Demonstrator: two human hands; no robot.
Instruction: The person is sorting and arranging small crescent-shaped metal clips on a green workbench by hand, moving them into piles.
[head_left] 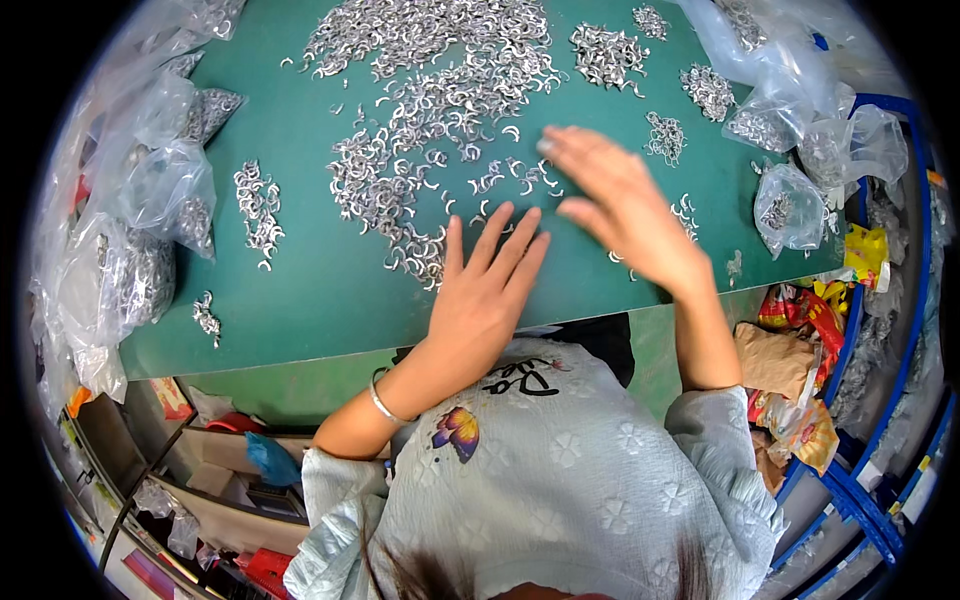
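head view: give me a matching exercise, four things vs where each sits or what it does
Things:
1 left hand
2 right hand
3 bracelet
4 clear bags of metal parts

Places or states:
A on the left wrist
B raised and blurred over the small curved metal pieces
C flat on the green table, fingers spread
D piled at the table's left edge

Pairs: 1-C, 2-B, 3-A, 4-D

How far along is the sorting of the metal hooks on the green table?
Done: small piles sit apart, and filled bags line the edges. In hand: the left hand and right hand lie flat, open, over loose hooks. Left: the big heap.
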